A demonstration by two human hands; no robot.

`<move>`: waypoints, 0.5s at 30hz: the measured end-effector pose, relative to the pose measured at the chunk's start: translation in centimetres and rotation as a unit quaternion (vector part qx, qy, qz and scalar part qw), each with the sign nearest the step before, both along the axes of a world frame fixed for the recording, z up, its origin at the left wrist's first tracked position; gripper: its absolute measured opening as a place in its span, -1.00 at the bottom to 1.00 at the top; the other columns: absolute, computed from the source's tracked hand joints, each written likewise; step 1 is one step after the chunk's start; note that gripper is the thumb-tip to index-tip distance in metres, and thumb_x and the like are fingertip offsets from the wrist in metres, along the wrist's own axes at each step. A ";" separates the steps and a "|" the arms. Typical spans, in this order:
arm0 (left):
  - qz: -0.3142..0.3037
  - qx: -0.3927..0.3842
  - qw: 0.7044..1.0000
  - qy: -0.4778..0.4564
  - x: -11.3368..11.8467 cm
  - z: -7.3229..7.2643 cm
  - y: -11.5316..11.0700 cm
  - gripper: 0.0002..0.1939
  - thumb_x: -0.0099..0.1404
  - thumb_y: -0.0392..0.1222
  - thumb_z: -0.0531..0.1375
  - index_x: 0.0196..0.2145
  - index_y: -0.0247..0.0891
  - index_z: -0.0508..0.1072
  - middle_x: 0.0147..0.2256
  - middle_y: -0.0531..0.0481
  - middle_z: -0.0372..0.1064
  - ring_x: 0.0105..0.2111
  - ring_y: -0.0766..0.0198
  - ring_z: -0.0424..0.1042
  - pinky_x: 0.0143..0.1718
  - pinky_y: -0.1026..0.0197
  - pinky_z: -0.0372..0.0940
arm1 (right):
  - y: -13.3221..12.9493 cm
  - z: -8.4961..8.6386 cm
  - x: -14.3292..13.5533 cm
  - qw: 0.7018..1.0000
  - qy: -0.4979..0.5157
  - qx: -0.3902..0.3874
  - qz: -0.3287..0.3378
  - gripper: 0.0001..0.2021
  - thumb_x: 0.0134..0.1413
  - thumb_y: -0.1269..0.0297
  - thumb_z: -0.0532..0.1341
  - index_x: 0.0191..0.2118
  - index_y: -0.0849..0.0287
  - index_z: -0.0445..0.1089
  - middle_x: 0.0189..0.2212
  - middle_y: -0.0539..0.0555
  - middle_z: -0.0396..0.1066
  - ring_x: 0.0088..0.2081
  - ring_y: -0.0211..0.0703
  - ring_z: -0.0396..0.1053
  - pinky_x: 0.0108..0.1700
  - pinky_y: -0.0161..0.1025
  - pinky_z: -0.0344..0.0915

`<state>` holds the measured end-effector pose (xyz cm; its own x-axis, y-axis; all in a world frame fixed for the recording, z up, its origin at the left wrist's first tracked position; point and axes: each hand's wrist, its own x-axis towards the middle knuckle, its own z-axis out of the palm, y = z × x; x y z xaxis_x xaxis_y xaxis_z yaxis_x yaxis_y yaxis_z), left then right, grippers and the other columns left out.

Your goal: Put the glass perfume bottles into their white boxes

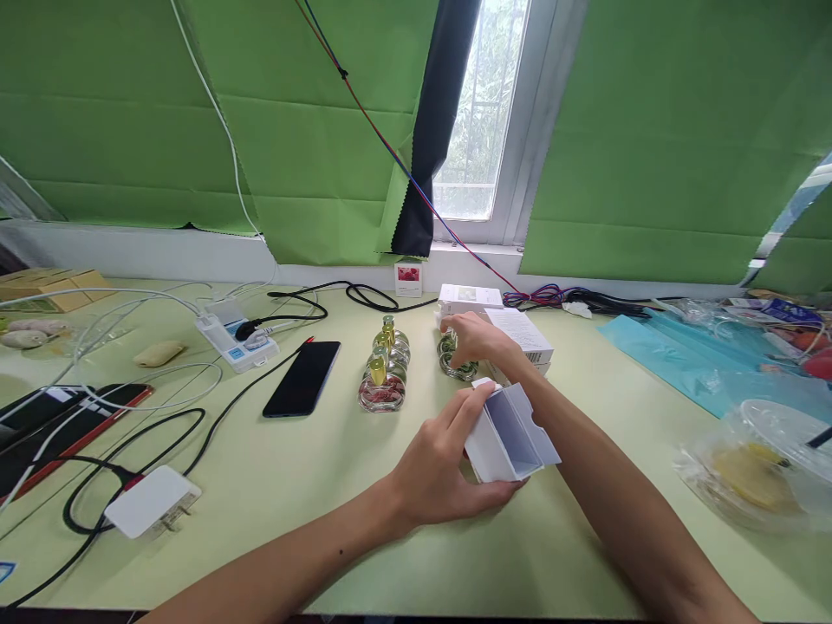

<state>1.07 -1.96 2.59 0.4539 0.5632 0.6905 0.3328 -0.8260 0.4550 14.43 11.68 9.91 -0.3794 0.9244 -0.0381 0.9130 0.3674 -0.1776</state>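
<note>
My left hand (448, 455) is wrapped round a small white carton (510, 429), which is tilted with its open end and raised flap toward me. The inside that shows is pale grey. Farther back, my right hand (477, 338) curls its fingers round the top of a glass perfume bottle (447, 343); the hand covers most of it. Just in front stands another glass bottle (460, 371) with green inside. To the left is a row of several glass perfume bottles (382, 394) with gold tops, the nearest one reddish inside.
White boxes (520, 329) lie behind my right hand. A black phone (302, 379), a power strip (237, 338), a white charger (154, 501) and looping cables occupy the left. At the right are a blue sheet (676, 360) and a clear plastic container (757, 481). A small picture card box (408, 279) stands by the wall.
</note>
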 end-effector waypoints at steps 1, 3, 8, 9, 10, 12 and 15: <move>-0.002 0.002 1.000 -0.001 0.0 0.0 0.0 -0.03 0.11 -0.04 0.40 0.36 -0.16 0.04 0.13 -0.25 0.36 0.01 0.00 0.52 -0.10 0.09 0.54 | -0.1 0.0 0.0 1.000 -0.001 0.000 -0.002 -0.28 -0.21 0.39 0.45 0.19 0.20 0.37 0.00 0.17 0.42 -0.10 -0.03 0.39 -0.25 -0.32 0.25; -0.004 0.005 1.000 -0.003 0.0 0.1 0.0 -0.03 0.11 -0.05 0.40 0.36 -0.15 0.03 0.12 -0.25 0.36 0.02 0.00 0.52 -0.09 0.09 0.53 | -0.2 0.1 -0.1 1.000 -0.002 0.000 -0.008 -0.27 -0.21 0.39 0.45 0.20 0.20 0.36 0.01 0.19 0.42 -0.08 -0.03 0.39 -0.24 -0.31 0.25; -0.002 0.000 1.000 0.001 0.0 0.1 0.0 -0.03 0.11 -0.05 0.40 0.36 -0.16 0.03 0.12 -0.26 0.37 0.03 -0.01 0.52 -0.07 0.08 0.53 | -0.4 0.4 -0.3 0.999 -0.015 0.008 -0.028 -0.28 -0.21 0.34 0.47 0.18 0.21 0.37 0.01 0.21 0.42 -0.04 0.01 0.39 -0.23 -0.29 0.25; -0.002 -0.003 1.000 0.001 0.0 0.1 0.0 -0.03 0.11 -0.05 0.40 0.36 -0.16 0.03 0.12 -0.25 0.38 0.02 -0.02 0.52 -0.08 0.08 0.53 | -0.5 0.5 -0.3 0.999 -0.021 0.010 -0.030 -0.30 -0.21 0.33 0.47 0.16 0.21 0.39 -0.01 0.20 0.43 -0.04 0.02 0.39 -0.22 -0.29 0.24; -0.003 -0.005 1.000 0.001 0.0 0.0 0.0 -0.02 0.11 -0.05 0.39 0.37 -0.16 0.03 0.12 -0.25 0.38 0.02 -0.02 0.52 -0.08 0.07 0.53 | -0.6 0.6 -0.4 0.999 -0.027 0.011 -0.031 -0.33 -0.20 0.33 0.47 0.13 0.22 0.41 -0.03 0.20 0.44 -0.05 0.02 0.40 -0.22 -0.28 0.24; -0.005 -0.005 1.000 -0.001 0.0 0.0 0.0 -0.02 0.10 -0.05 0.39 0.37 -0.15 0.02 0.13 -0.26 0.38 0.03 -0.03 0.52 -0.08 0.07 0.53 | -0.8 0.8 -0.4 0.999 -0.036 0.013 -0.036 -0.39 -0.19 0.31 0.47 0.08 0.23 0.44 -0.05 0.20 0.46 -0.07 0.03 0.42 -0.23 -0.27 0.23; -0.007 -0.002 1.000 -0.002 0.0 0.0 0.0 -0.03 0.12 -0.05 0.39 0.37 -0.15 0.02 0.15 -0.28 0.35 0.05 -0.04 0.51 -0.07 0.06 0.53 | -1.0 1.0 -0.4 0.998 -0.040 0.020 -0.050 -0.47 -0.17 0.25 0.47 0.00 0.23 0.48 -0.05 0.23 0.46 -0.13 0.03 0.45 -0.32 -0.26 0.21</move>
<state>1.07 -1.92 2.62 0.4593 0.5597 0.6897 0.3202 -0.8286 0.4592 13.99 10.70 10.93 -0.2830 0.9588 -0.0268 0.9559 0.2796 -0.0899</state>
